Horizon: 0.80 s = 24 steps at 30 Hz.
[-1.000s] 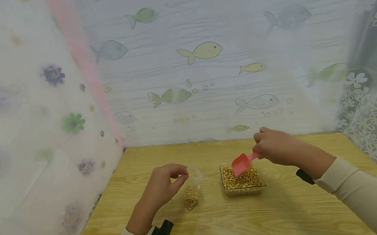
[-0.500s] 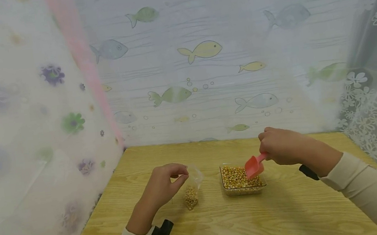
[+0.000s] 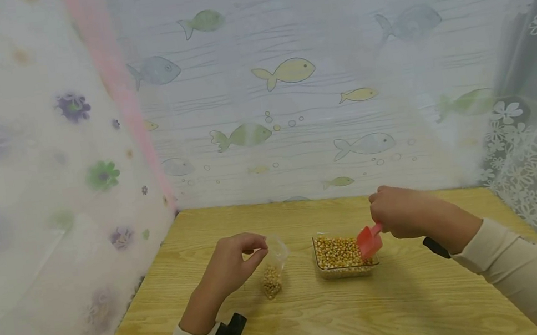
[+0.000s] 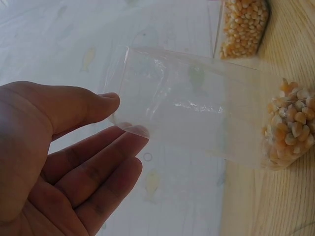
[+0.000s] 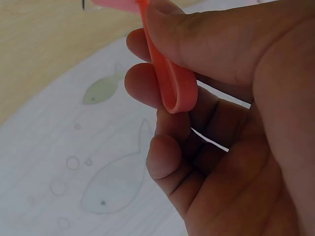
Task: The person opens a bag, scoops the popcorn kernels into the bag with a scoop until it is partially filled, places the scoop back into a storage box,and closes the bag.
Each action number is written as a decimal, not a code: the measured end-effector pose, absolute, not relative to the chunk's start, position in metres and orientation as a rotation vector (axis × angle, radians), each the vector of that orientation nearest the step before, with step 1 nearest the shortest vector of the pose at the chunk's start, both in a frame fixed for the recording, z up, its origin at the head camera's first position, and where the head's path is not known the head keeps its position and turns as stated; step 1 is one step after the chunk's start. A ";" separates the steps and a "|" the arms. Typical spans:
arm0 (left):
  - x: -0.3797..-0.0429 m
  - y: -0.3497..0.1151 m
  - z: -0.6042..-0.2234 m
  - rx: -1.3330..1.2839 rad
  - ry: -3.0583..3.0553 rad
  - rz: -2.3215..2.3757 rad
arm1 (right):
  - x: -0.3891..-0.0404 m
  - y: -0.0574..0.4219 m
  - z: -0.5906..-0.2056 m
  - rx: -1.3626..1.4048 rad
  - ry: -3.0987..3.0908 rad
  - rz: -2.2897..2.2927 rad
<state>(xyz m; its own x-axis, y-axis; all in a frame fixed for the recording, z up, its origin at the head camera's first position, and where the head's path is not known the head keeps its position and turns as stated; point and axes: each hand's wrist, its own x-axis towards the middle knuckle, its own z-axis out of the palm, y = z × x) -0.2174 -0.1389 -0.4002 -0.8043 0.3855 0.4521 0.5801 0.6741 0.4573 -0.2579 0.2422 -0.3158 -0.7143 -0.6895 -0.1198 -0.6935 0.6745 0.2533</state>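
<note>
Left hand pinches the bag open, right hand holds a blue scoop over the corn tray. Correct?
Not quite: the scoop is red, not blue, as the head view shows. The rest stands: the left hand pinches the bag, and the right hand holds the scoop over the corn tray.

Wooden table (image 3: 317,318), fish-print curtain (image 3: 287,76) behind, flowered curtains (image 3: 21,164) at both sides.

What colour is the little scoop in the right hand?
The scoop is coral pink, gripped by the right hand over the kernel tray; the head view shows it best.
</note>
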 end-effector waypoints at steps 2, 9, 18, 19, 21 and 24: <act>-0.217 -0.139 -0.400 -0.768 -2.570 -0.861 | -0.259 0.243 -0.318 -1.182 2.855 0.457; -0.216 -0.137 -0.398 -0.766 -2.573 -0.858 | -0.262 0.246 -0.326 -1.184 2.851 0.383; -0.214 -0.137 -0.397 -0.769 -2.571 -0.847 | -0.263 0.259 -0.340 -1.203 2.871 0.077; -0.214 -0.137 -0.397 -0.770 -2.569 -0.848 | -0.264 0.261 -0.341 -1.207 2.875 0.050; -0.214 -0.137 -0.396 -0.771 -2.567 -0.846 | -0.267 0.264 -0.344 -1.219 2.882 -0.013; -0.213 -0.137 -0.396 -0.768 -2.566 -0.844 | -0.271 0.269 -0.347 -1.242 2.892 -0.093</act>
<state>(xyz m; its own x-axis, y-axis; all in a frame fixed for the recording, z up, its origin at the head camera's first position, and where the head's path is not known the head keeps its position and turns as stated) -0.2130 -0.1374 -0.3956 -0.7994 0.3876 0.4590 0.5844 0.6788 0.4446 -0.2708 0.2691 -0.3474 -0.6887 -0.7245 0.0301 -0.7249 0.6870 -0.0511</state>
